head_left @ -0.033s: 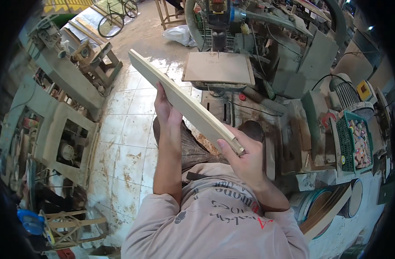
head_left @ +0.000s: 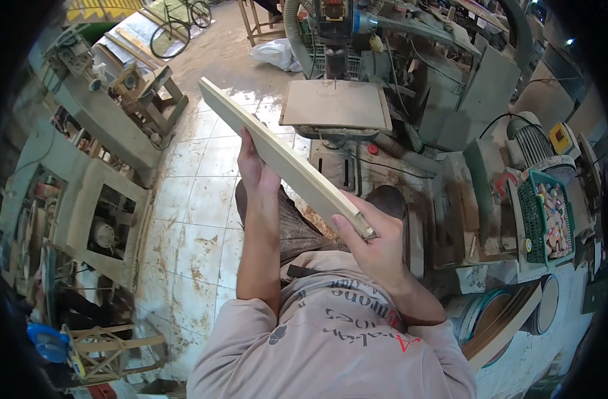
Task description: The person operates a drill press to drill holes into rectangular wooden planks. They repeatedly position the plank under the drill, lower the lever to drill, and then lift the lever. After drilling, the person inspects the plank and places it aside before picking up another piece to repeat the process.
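A long, pale wooden board [head_left: 297, 174] with a stepped, grooved edge is held slantwise in front of me, its far end up to the left. My left hand [head_left: 258, 169] is closed around its lower side near the middle, with some of the fingers hidden behind the wood. At the near right end my right hand [head_left: 377, 243] grips the board, thumb on the face turned toward me and fingers over the far side. Beyond the board stands a machine with an upright spindle [head_left: 336, 61] above a flat worktable [head_left: 337, 106], apart from the board.
Dusty machine frames [head_left: 111, 219] line the left side. To the right are a motor [head_left: 531, 143], a green basket [head_left: 531, 216] of small coloured pieces, and round tubs with curved wood strips [head_left: 506, 332]. A bicycle [head_left: 171, 36] stands far back. Sawdust lies on the tiled floor [head_left: 184, 233].
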Demonstrator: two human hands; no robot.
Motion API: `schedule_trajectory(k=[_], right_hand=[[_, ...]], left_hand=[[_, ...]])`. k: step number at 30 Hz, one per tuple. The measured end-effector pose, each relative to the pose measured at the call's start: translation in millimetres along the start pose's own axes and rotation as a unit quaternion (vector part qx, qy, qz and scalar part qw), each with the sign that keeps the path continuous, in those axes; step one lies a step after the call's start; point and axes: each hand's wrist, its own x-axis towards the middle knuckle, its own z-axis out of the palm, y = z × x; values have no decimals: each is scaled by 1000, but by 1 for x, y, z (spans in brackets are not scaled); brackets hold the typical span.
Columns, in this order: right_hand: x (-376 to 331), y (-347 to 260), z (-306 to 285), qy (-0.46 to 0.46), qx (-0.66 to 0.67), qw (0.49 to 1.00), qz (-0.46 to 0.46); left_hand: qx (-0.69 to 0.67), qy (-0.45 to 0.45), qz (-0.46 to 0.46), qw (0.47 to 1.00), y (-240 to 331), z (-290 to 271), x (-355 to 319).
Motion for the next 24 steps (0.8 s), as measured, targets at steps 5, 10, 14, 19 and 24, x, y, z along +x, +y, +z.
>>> schedule_trajectory(k=[5, 10, 14, 19, 24], right_hand=[[-2, -1, 1, -19, -16, 1000, 18], [-1, 0, -2, -40, -13, 999, 32], [1, 5, -14, -78, 25, 993, 82], [14, 4, -22, -157, -27, 977, 139], [25, 16, 6, -88, -35, 995, 15]], left_hand=[[-46, -13, -7, 999, 5, -14, 0], [-19, -31, 1, 999, 8, -8, -2], [0, -11, 39, 999, 4, 13, -6], [218, 29, 92, 971, 5, 24, -17], [381, -6, 74, 921, -17, 43, -25]])
